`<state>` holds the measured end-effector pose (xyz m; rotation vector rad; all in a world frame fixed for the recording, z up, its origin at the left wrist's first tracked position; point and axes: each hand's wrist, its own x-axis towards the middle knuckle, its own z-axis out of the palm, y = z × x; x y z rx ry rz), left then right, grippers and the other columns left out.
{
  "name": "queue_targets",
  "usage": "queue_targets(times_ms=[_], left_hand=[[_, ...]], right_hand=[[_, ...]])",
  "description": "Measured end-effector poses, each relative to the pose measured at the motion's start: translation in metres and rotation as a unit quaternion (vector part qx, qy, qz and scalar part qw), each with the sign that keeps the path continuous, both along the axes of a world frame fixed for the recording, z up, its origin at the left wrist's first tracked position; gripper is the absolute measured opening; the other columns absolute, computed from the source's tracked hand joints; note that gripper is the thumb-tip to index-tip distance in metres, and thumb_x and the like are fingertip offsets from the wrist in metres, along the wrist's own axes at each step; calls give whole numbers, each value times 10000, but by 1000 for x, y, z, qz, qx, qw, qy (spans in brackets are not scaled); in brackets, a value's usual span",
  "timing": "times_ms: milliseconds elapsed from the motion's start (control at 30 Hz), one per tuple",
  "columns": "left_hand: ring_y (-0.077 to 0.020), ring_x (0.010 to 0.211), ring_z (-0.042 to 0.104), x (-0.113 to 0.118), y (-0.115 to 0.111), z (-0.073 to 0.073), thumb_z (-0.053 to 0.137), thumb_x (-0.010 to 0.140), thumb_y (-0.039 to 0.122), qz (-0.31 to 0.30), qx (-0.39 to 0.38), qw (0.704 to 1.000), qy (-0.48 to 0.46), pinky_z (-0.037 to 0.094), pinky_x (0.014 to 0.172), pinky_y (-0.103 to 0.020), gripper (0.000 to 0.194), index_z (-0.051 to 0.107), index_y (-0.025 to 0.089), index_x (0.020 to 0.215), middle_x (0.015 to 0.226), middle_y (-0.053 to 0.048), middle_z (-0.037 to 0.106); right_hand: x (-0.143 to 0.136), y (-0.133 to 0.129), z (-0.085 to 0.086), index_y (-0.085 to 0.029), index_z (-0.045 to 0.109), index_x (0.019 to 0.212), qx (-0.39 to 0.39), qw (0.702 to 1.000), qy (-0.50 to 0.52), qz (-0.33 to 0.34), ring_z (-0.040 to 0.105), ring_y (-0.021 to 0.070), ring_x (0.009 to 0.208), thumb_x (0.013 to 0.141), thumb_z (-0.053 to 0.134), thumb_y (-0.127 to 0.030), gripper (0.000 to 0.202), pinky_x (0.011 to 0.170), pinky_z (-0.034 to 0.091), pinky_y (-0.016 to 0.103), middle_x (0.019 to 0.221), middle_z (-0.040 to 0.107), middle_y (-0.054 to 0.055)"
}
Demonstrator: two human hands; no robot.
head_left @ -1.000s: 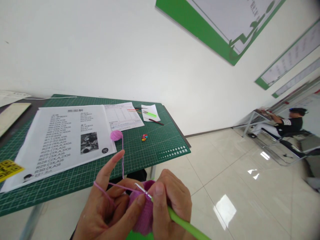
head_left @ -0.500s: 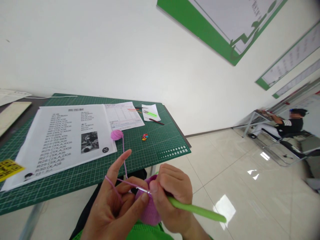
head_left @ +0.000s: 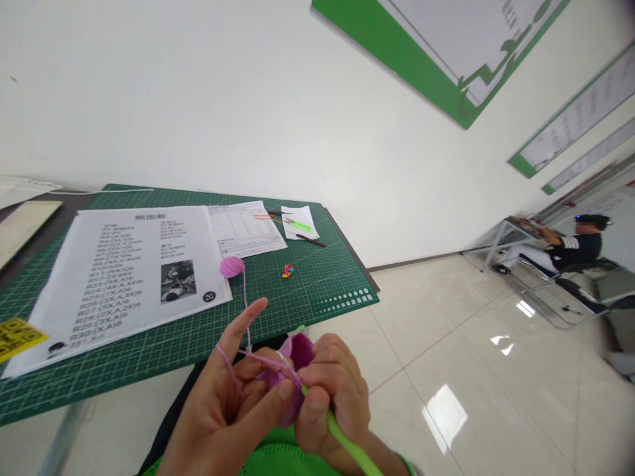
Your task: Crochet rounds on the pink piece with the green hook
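Note:
My left hand pinches the edge of a pink crochet piece between thumb and fingers, its index finger raised with pink yarn looped round it. My right hand is closed round a crochet hook with a thick green handle. The hook's metal tip is at the edge of the piece, close to my left thumb. Cupped in shape, the piece shows its hollow inside at the top. From the raised finger the yarn runs up to a small pink yarn ball on the green cutting mat.
On the mat lie a printed pattern sheet, a form, small colourful stitch markers, a green-handled tool and a dark stick. A yellow card is at left. Far right, a person sits at a table.
The hook's handle has swung downward, and its tip has turned more upright at the stitch edge. My right hand has shifted slightly left, and the piece's opening shows more.

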<state>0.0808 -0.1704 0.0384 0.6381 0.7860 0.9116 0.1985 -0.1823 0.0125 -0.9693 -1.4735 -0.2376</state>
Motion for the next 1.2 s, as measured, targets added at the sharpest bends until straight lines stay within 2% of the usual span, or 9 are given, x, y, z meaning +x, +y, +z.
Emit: queue_targets(times_ms=[100,200,333,600,833,1200], left_hand=[[-120,573,560,-7,5,-5,828,676,234,-52,-17,998,-27,461,560,-198,858,399,339,1412,647,53,680],[-127,575,550,-14,9,-11,817,684,212,-82,-22,995,-52,460,562,-216,838,417,346,1409,650,49,687],[-123,561,565,-19,9,-15,801,698,175,-105,-49,988,-103,472,563,-233,788,467,395,1376,670,65,687],[-116,578,578,-21,6,-12,788,712,158,-124,-61,984,-112,485,594,-216,755,481,350,1374,687,63,707],[-115,603,582,-22,7,-11,761,734,154,-138,-59,983,-104,458,574,-197,751,461,338,1397,702,58,716],[-150,575,582,-22,11,-10,805,652,192,-158,-67,983,-67,449,536,-242,691,587,334,1292,659,51,672]], right_hand=[[-2,-1,5,-168,537,783,3,998,45,47,461,113,518,991,385,-285,284,491,404,263,579,476,-11],[-4,-4,14,-165,571,791,-20,995,54,82,484,112,500,989,395,-288,292,483,413,257,561,521,-3],[-1,-11,23,-163,606,807,-55,993,45,89,514,112,500,993,388,-289,313,492,423,260,560,581,11],[11,-17,30,-182,630,822,-90,990,-3,108,519,110,484,981,382,-248,301,487,428,280,593,636,4],[14,-22,33,-167,616,685,-113,987,34,113,475,112,461,975,383,-260,384,469,380,281,498,568,8],[25,-24,43,-169,573,574,-174,966,87,168,380,90,435,966,412,-263,434,453,301,254,433,451,-18]])
